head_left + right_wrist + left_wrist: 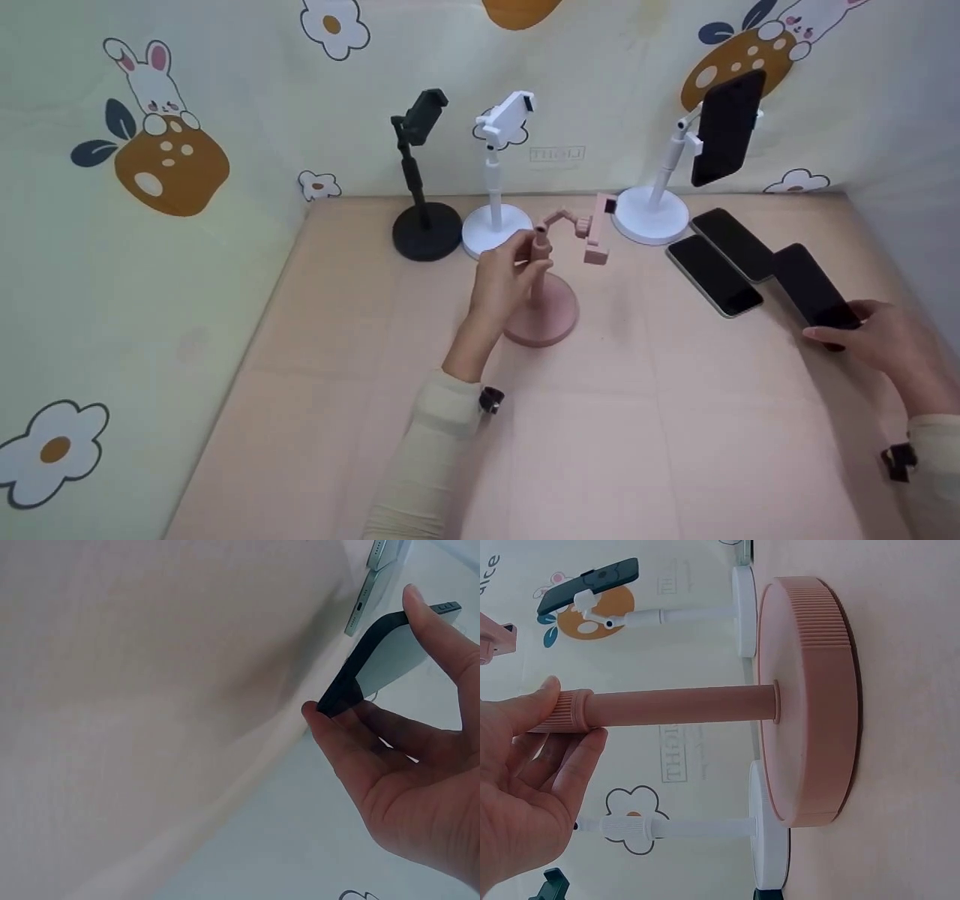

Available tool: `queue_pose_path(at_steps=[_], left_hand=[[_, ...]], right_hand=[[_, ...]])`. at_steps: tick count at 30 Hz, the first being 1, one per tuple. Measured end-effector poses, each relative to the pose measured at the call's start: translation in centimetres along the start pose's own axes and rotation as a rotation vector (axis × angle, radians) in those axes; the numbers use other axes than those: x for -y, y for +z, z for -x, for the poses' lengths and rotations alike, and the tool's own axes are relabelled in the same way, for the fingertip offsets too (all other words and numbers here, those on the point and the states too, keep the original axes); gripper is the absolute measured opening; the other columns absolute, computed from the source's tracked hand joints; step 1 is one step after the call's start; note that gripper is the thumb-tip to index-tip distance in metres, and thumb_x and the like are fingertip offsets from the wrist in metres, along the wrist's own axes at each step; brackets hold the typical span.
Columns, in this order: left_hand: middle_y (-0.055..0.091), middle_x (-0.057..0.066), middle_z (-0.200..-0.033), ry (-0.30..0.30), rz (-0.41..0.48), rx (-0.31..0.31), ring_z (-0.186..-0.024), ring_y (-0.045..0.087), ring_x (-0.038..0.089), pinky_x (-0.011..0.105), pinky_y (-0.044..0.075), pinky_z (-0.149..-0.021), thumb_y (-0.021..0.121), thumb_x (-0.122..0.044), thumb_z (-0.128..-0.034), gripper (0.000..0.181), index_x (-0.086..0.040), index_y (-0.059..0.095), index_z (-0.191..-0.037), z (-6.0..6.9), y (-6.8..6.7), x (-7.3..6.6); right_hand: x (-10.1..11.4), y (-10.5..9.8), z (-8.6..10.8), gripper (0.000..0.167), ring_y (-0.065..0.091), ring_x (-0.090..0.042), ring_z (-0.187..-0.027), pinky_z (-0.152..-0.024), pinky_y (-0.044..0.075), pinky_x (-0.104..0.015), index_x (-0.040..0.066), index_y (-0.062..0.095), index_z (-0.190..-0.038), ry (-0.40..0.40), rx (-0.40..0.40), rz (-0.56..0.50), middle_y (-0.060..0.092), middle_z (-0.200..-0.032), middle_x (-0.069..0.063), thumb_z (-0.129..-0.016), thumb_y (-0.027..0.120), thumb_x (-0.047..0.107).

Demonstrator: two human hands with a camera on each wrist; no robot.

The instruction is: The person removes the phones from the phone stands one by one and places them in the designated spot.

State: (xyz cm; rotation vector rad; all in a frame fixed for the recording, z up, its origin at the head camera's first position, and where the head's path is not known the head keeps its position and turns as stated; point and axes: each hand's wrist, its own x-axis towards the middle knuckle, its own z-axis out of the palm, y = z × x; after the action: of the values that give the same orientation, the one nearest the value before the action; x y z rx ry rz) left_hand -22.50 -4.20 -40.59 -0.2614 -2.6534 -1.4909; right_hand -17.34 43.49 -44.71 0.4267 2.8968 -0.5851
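Note:
A pink phone stand (551, 319) stands upright on the table, its bent arm and clamp (596, 232) reaching to the right. My left hand (501, 277) grips the ribbed collar (566, 711) near the top of its post, thumb on one side and fingers on the other. At the right, my right hand (889, 341) holds a dark smartphone (814, 289) by its near end. In the right wrist view, thumb and fingers pinch that phone (367, 652) by opposite edges, and it is tilted above the table. The clamp of the pink stand holds nothing.
Behind stand a black phone stand (427, 232), a white one (495, 221), and another white one (651, 217) with a phone (731, 127) clamped in it. Two smartphones, one farther back (731, 240) and one nearer (712, 276), lie flat on the table. A patterned backdrop (247, 112) rises behind.

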Motion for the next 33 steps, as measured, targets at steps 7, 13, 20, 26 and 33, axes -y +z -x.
queue_pose_path(at_steps=[7,13,20,26,33], left_hand=[[0.071,0.006,-0.124,-0.011,0.004,0.008,-0.118,0.066,0.019,0.028,0.056,-0.098,0.072,-0.021,-0.0901,0.039,-0.016,0.063,-0.127,-0.07,0.08,-0.21],[0.072,0.007,-0.120,0.047,-0.019,-0.012,-0.114,0.068,0.018,0.026,0.057,-0.096,0.072,-0.020,-0.0903,0.036,-0.013,0.063,-0.124,-0.01,0.21,-0.10],[0.071,0.006,-0.121,0.046,-0.025,-0.004,-0.114,0.067,0.018,0.025,0.057,-0.096,0.071,-0.021,-0.0911,0.036,-0.014,0.063,-0.126,-0.02,0.19,-0.15],[0.071,0.006,-0.121,0.028,-0.024,0.000,-0.115,0.067,0.017,0.024,0.056,-0.096,0.071,-0.021,-0.0911,0.036,-0.014,0.063,-0.126,-0.05,0.09,-0.13],[0.071,0.006,-0.122,0.024,-0.021,-0.003,-0.116,0.067,0.017,0.025,0.056,-0.097,0.071,-0.021,-0.0914,0.036,-0.014,0.063,-0.126,0.06,-0.01,0.06]], right_hand=[[0.08,-0.24,0.02,0.084,0.051,-0.036,-0.077,-0.054,0.039,-0.030,-0.023,0.054,-0.114,0.038,0.010,0.041,0.058,-0.086,-0.028,-0.075,0.083,0.045],[-0.05,-0.22,0.49,0.059,0.048,-0.028,-0.062,-0.051,0.033,-0.029,-0.013,0.059,-0.083,-0.017,-0.015,0.089,0.052,-0.065,-0.013,-0.074,0.084,0.040],[0.24,0.08,0.75,0.056,0.047,-0.029,-0.061,-0.051,0.033,-0.030,-0.013,0.058,-0.081,0.001,-0.007,0.132,0.051,-0.065,-0.015,-0.073,0.084,0.035],[0.45,0.22,0.48,0.060,0.047,-0.030,-0.063,-0.052,0.034,-0.030,-0.016,0.059,-0.084,-0.015,-0.016,0.144,0.054,-0.067,-0.018,-0.072,0.085,0.037],[0.44,0.46,0.01,0.065,0.049,-0.032,-0.066,-0.052,0.036,-0.029,-0.019,0.058,-0.092,-0.006,0.018,0.136,0.056,-0.072,-0.022,-0.072,0.085,0.037]])
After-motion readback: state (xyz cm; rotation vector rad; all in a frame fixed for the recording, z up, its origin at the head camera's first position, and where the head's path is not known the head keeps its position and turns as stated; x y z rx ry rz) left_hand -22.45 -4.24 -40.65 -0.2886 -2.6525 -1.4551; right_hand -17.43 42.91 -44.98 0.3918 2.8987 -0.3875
